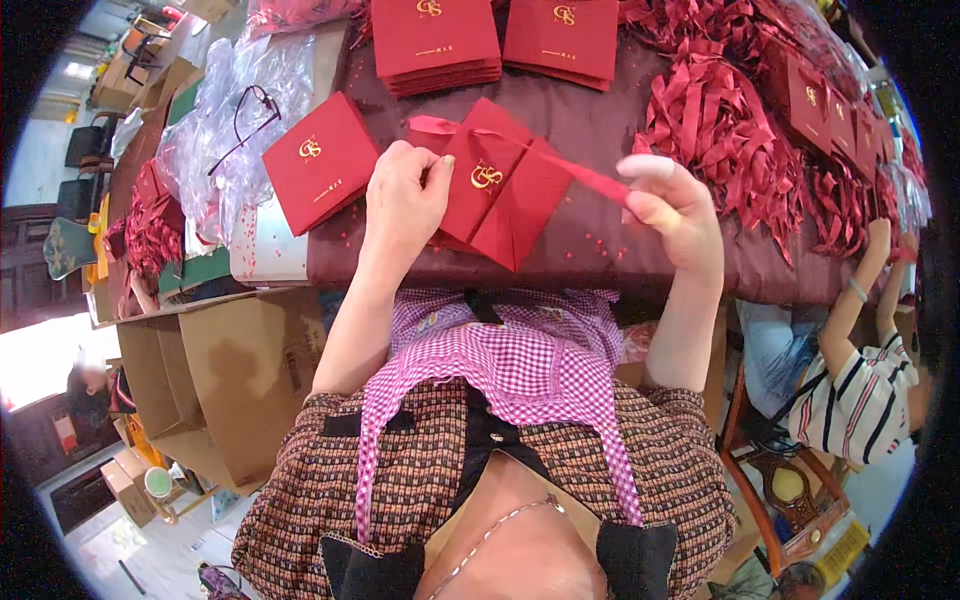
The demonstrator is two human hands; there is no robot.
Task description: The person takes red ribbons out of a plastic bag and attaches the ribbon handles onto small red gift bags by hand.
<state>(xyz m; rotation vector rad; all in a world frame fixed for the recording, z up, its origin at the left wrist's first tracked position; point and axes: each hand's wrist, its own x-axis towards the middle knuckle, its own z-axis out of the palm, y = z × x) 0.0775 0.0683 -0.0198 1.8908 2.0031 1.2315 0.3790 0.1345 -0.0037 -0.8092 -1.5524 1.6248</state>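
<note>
In front of me a red card folder [509,213] with a gold emblem lies tilted on the dark cloth. A red ribbon [590,181] runs across its upper part, and its loose left end lies just past the folder's upper left side. My right hand [676,208] pinches the ribbon's right end between thumb and fingers, holding it up and out to the right. At the folder's left edge, my left hand [407,200] is closed with the thumb against the curled fingers. Whatever those fingers hold, if anything, is hidden.
Another red folder pile [318,165] lies left, with two stacks [437,45] at the back. Heaped red ribbons [715,140] cover the right side. Glasses [243,125] rest on clear plastic. An open carton [225,375] stands lower left. Another person's arm [858,290] reaches in at right.
</note>
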